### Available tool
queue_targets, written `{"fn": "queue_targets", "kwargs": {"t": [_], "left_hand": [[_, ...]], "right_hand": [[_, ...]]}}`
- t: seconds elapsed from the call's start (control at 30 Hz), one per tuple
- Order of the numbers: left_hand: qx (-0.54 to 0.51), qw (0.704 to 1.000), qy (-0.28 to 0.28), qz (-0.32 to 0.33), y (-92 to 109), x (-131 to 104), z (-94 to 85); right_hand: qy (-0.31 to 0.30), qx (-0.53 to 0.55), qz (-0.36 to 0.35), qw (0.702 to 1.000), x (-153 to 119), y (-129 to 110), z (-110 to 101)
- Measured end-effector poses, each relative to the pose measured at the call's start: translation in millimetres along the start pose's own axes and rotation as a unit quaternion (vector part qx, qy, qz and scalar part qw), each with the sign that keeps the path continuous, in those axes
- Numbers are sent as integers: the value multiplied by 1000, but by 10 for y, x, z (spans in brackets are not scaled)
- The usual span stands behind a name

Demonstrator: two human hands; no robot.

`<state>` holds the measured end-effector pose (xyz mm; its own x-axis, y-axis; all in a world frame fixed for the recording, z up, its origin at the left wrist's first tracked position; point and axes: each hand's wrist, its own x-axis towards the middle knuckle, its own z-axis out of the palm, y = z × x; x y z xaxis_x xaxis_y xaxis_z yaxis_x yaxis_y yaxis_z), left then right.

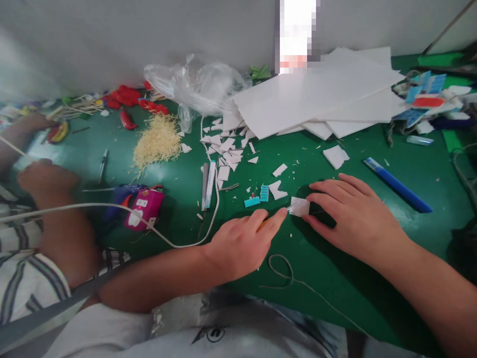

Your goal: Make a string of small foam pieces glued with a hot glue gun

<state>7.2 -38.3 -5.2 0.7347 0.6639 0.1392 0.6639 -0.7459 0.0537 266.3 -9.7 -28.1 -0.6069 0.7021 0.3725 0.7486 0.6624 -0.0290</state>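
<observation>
My left hand [240, 243] is closed around a craft knife [263, 224] with an orange handle, most of it hidden by the fingers. Its thin shiny tip meets the left side of a small white foam board piece [300, 207] on the table. On that piece's right edge, the thumb and fingers of my right hand [348, 211] hold it from above and below. Just left of it lie a notched white scrap [277, 190] and two small blue strips, one upright [264, 193] and one flat [252, 202].
Large white foam sheets [316, 94] are stacked at the back beside a clear plastic bag [201, 82]. Many white offcuts [227, 149] lie in front. A white cable [175, 244] crosses the left side; a blue cutter [398, 186] lies right. A co-worker's hands [48, 174] are at far left.
</observation>
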Motion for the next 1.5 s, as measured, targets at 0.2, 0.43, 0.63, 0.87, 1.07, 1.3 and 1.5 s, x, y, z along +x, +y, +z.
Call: {"fn": "queue_targets", "kwargs": {"t": [0.2,0.43,0.63,0.87,1.07,1.3,1.5], "left_hand": [[12,1000,-2,6,2,-11,26],[32,999,7,8,13,-18,48],[30,999,-15,14,19,-4,33],[87,996,-24,9,123,53,-32],[94,994,-59,-9,189,120,-109],[71,987,-144,-6,167,179,-188],[75,976,-202,-5,175,236,-240]], "right_hand": [[3,-9,2,1000,2,-7,4],[2,-10,-2,1000,-1,-2,4],[0,-9,-1,1000,3,-19,-7],[6,5,10,1000,-1,-35,14],[18,-3,7,1000,9,-51,12],[3,-20,16,1000,-3,-64,11],[25,-34,31,999,15,-133,-7]]}}
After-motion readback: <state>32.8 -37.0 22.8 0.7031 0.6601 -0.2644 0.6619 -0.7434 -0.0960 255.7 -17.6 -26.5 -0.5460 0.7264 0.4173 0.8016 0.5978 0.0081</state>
